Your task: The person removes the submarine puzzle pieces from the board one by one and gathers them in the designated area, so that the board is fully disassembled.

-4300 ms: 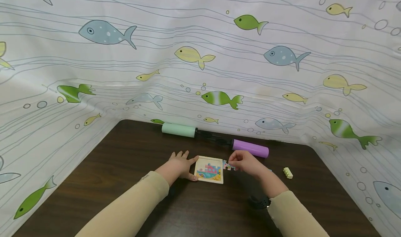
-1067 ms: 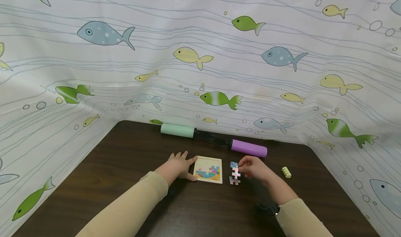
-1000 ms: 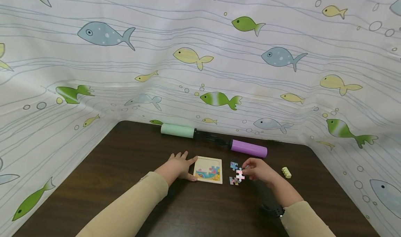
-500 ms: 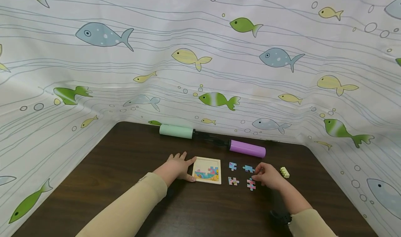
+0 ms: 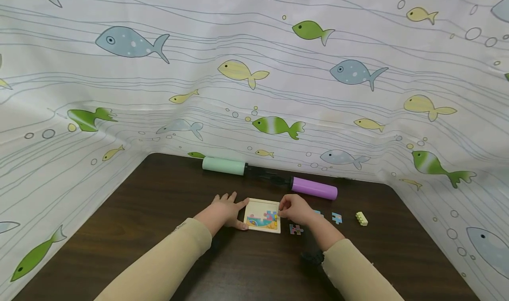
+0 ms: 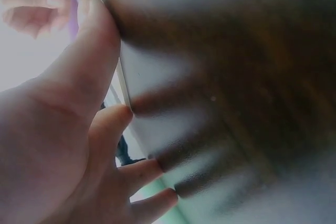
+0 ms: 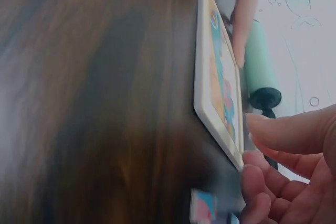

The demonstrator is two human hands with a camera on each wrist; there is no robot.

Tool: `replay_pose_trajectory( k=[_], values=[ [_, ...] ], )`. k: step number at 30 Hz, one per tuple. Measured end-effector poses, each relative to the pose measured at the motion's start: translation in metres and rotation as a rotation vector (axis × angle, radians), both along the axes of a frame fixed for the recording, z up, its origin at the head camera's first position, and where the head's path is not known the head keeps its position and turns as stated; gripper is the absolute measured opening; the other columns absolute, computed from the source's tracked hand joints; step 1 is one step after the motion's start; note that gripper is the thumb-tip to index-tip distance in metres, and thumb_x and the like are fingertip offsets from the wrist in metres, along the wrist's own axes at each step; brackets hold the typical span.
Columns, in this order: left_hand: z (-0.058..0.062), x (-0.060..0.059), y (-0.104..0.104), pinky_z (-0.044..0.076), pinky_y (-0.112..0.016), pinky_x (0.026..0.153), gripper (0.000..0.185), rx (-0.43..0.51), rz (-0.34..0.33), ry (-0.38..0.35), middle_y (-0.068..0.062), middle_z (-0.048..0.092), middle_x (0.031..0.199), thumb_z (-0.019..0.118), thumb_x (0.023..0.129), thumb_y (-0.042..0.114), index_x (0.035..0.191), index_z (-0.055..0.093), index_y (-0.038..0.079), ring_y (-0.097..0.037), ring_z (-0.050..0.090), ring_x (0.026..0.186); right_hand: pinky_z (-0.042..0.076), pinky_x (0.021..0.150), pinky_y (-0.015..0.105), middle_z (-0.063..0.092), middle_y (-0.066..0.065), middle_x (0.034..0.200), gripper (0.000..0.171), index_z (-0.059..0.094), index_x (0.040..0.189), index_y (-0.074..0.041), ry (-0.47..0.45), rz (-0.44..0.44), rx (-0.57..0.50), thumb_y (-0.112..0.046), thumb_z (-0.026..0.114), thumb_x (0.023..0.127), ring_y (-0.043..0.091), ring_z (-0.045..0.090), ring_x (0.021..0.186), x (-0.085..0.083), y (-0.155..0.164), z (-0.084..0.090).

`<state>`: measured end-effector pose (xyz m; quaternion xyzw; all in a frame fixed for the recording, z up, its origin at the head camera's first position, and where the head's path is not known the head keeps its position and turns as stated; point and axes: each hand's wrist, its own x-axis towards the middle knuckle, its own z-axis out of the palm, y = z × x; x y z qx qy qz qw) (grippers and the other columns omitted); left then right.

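My left hand [image 5: 224, 210] lies with spread fingers at the left edge of a square wooden puzzle frame [image 5: 262, 202], thumb and forefinger touching its border. Part of a colourful jigsaw picture fills the frame's lower half. My right hand [image 5: 296, 209] has curled fingers, with thumb and forefinger [image 7: 262, 145] close together at the frame's right edge. I cannot tell whether a puzzle piece is between them. A pink-and-blue puzzle piece [image 5: 296, 229] lies below that hand. Blue puzzle pieces lie to the right, one [image 5: 336, 218] whole in view, another [image 5: 318, 212] partly hidden behind the right arm.
A pump-like tube with a mint green end [image 5: 224, 165] and a purple end [image 5: 314, 188] lies behind the frame. A pale yellow toy brick [image 5: 361, 219] sits at the right. Fish-printed cloth [image 5: 254, 93] walls the dark wooden table [image 5: 131, 230].
My right hand spread loose puzzle pieces out to the right, then moved left to the frame's right edge. A blue piece farther right has come into view. The left hand has stayed at the frame.
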<state>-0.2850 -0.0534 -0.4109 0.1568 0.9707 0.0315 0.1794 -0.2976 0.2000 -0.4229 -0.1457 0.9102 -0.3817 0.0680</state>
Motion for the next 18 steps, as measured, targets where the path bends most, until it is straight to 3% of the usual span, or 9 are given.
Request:
replay_pose_trajectory(
  k=[8, 18],
  values=[
    [0.0, 0.0, 0.0, 0.015, -0.058, 0.114, 0.091, 0.008, -0.002, -0.004, -0.017, 0.02, 0.161, 0.065, 0.084, 0.064, 0.158, 0.027, 0.028, -0.04, 0.021, 0.145, 0.036, 0.053, 0.028, 0.049, 0.003, 0.068, 0.017, 0.066, 0.085, -0.007, -0.044, -0.004, 0.077, -0.008, 0.083, 0.08, 0.015, 0.044, 0.059, -0.004, -0.023, -0.007],
    [-0.003, -0.002, 0.0, 0.015, -0.058, 0.115, 0.092, 0.019, -0.002, -0.001, -0.017, 0.02, 0.161, 0.065, 0.083, 0.065, 0.158, 0.026, 0.028, -0.04, 0.02, 0.145, 0.037, 0.057, 0.029, 0.05, 0.003, 0.071, 0.018, 0.065, 0.085, -0.005, -0.07, -0.011, 0.061, -0.007, 0.082, 0.081, 0.016, 0.045, 0.064, -0.001, -0.026, -0.007]
  ],
)
